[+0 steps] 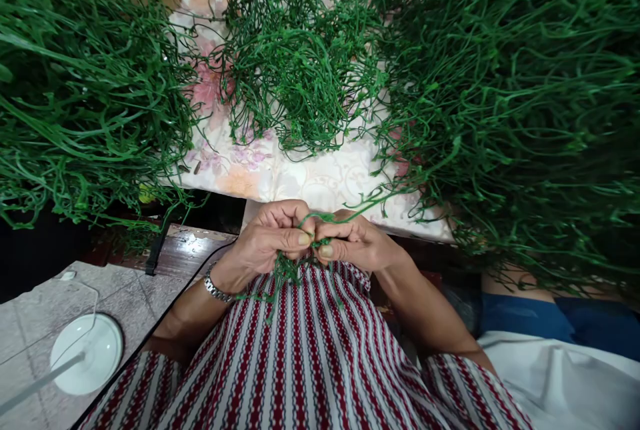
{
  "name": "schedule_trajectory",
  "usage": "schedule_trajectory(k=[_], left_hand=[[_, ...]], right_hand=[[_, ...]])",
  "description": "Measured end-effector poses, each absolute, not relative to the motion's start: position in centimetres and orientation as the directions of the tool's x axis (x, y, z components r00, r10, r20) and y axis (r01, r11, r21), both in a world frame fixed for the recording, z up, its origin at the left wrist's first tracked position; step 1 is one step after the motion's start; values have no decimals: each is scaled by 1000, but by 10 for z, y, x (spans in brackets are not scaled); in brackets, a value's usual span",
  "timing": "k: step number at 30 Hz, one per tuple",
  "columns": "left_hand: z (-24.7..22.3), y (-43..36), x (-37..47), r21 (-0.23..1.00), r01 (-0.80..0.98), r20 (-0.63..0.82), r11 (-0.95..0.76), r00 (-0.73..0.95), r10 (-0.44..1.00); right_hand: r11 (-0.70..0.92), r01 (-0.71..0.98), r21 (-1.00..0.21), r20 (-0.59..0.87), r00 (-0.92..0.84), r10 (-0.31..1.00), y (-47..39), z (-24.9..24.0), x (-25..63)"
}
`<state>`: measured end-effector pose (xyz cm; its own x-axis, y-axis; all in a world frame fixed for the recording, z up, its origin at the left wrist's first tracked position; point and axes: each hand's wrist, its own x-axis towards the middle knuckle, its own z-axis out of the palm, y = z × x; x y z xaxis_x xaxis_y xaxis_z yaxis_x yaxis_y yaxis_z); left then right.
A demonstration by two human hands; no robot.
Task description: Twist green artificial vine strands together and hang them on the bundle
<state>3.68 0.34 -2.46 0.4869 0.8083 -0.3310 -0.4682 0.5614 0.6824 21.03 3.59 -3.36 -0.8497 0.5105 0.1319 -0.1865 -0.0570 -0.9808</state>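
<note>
Fingers: left hand [273, 237] and right hand [360, 245] are pinching green strands [286, 270] | Position: strands are hanging beyond tabletop's [320, 173] near edge, over striped garment [310, 357] | Rationale: closely opposed grips are apparently steadying thin, flexible lengths

A flowered tablecloth [320, 177] is covering the table and a white round-based stand [86, 353] is standing on floor tiles [30, 323], probably suggesting a home.

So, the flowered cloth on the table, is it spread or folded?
Spread: the flowered cloth lies flat under the green strands, its pattern showing between them.
</note>
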Motion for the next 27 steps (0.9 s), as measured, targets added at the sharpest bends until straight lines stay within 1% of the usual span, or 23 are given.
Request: schedule_trajectory(k=[3,5,7,8,9,11,13,14,16,18,20,22,24,27], left_hand=[[-25,1,38,678,-473,-306,563,514,801],[-24,0,38,701,-441,-312,560,517,797],[-22,0,37,765,-385,-308,516,484,819],[-21,0,36,816,-342,-292,466,451,843],[-20,1,35,872,-283,-265,400,414,871],[-18,3,32,963,-110,-193,247,363,912],[-18,6,29,988,78,-152,133,384,911],[-18,7,28,986,137,-144,95,416,898],[-18,10,27,986,158,-128,55,501,856],[-18,12,26,992,102,-115,68,585,803],[-20,13,27,993,49,-114,108,644,757],[-22,13,27,987,5,-124,164,676,726],[-25,11,27,968,-38,-153,247,690,708],[-26,6,28,918,-77,-231,390,695,681]], right_hand=[[-102,-229,-968,149,-853,500,34,-36,211],[-126,-227,-966,136,-855,500,33,-36,211],[-122,-194,-973,104,-848,519,32,-37,212],[-105,-167,-980,85,-837,540,32,-37,212],[-79,-140,-987,71,-820,568,32,-36,212],[2,-90,-996,72,-782,619,33,-35,212],[113,-35,-993,101,-747,657,33,-33,212],[168,-6,-986,118,-738,665,33,-32,213],[257,52,-965,134,-745,653,33,-29,214],[290,70,-954,129,-781,611,33,-26,216],[263,42,-964,111,-834,541,34,-24,218],[169,-25,-985,103,-876,472,34,-25,218],[49,-102,-994,113,-895,432,34,-28,218],[-77,-200,-977,146,-886,440,31,-36,215]])
